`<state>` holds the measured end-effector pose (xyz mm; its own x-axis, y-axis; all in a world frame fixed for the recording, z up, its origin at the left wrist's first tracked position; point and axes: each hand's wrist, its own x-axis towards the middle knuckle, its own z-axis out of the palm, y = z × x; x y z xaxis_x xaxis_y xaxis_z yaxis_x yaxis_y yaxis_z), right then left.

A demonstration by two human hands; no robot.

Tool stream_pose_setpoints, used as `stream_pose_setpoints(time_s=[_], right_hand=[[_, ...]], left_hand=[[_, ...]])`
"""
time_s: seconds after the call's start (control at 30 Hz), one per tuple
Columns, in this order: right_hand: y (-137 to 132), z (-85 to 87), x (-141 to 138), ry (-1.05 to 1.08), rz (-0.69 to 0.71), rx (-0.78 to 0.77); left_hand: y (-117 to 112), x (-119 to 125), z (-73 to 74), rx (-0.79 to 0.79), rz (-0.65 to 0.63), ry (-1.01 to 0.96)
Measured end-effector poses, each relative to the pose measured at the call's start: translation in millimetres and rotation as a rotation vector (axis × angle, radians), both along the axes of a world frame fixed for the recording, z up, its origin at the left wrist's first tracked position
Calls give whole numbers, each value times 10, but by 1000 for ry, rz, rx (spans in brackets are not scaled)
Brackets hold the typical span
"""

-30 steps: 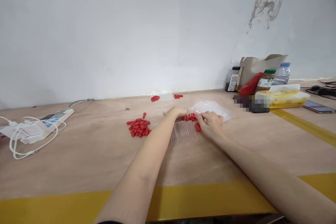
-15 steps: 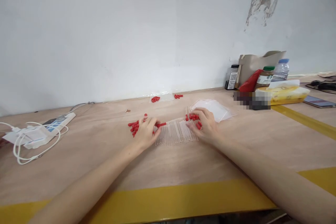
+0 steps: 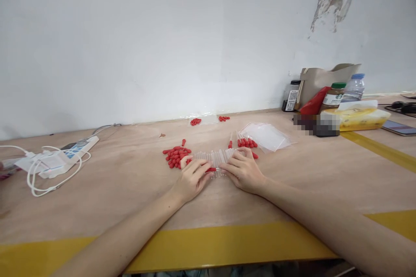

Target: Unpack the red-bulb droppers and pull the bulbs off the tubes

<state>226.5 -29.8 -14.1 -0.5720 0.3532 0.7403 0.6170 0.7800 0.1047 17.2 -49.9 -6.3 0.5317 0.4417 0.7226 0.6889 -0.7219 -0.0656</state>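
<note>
My left hand (image 3: 192,178) is closed, its fingertips pinching a red rubber dropper bulb (image 3: 211,169) that points to the right. Facing it, my right hand (image 3: 243,170) has its fingers and thumb together on a thin clear tube in line with the bulb; how far the two join is hard to see. Under and behind both hands lies a row of clear dropper tubes (image 3: 214,157), side by side. A pile of red rubber bulbs (image 3: 175,156) sits beyond my left hand. Past my right hand are several bulb-topped droppers (image 3: 247,143), partly hidden by the fingers.
Clear plastic bags (image 3: 266,136) lie at the back right. More red bulbs (image 3: 195,121) rest near the wall. A power strip (image 3: 65,160) with white cables is at left; a tissue pack (image 3: 360,117), jar (image 3: 333,95), bottle (image 3: 355,88) and phone (image 3: 399,127) are at right.
Both hands have come nearer to me, onto the front part of the tube row. My right hand has left the bulb-topped droppers and closed in toward the left hand's bulb.
</note>
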Motion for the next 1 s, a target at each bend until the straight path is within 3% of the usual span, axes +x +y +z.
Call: stream_pose_setpoints(time_s=[0.3,0.6,0.83,1.0], right_hand=[[-28,4,45,-30,81,51],[-21,32,150,13,93,61],[166,105,324,326,-201,-164],[175,112,130,324,-289,-323]], left_hand=[[-46,-32,38,1,-30,137],[-46,-112,15,6,-42,121],[58,-341,55,-43,64,-138],[284,-365,269,-179,297,-286]])
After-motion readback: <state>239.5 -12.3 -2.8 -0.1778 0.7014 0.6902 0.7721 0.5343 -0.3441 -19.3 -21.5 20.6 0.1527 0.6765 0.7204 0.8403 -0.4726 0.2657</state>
